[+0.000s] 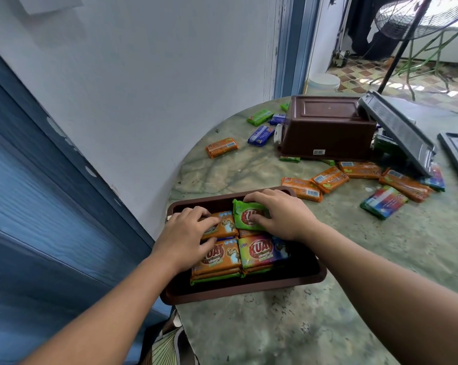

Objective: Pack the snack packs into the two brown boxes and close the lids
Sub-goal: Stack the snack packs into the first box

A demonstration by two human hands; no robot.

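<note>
Gripping a green snack pack (249, 216) with curled fingers and thumb, the right hand (278, 216) holds it over the far right corner of the near brown box (243, 292), on top of packs already inside. Just left of that grip, the left hand (187, 234) rests with bent fingers on an orange pack (222, 225) in the far left part of the same box; whether it pinches the pack or only presses it cannot be told. Nearer than both hands lie another orange pack (217, 259) and a rainbow pack (263, 251), side by side atop the stacks beneath. Well beyond the right hand, the second brown box (328, 127) sits upside down on the green marbled table (275, 325), a dark lid (399, 130) leaning against its right side. Loose packs are scattered around it: orange ones (328, 179) beyond and right of the grip, blue (260, 135) and green (259, 117) ones farther off to the left of the overturned box, and a rainbow one (383, 202) far right.
</note>
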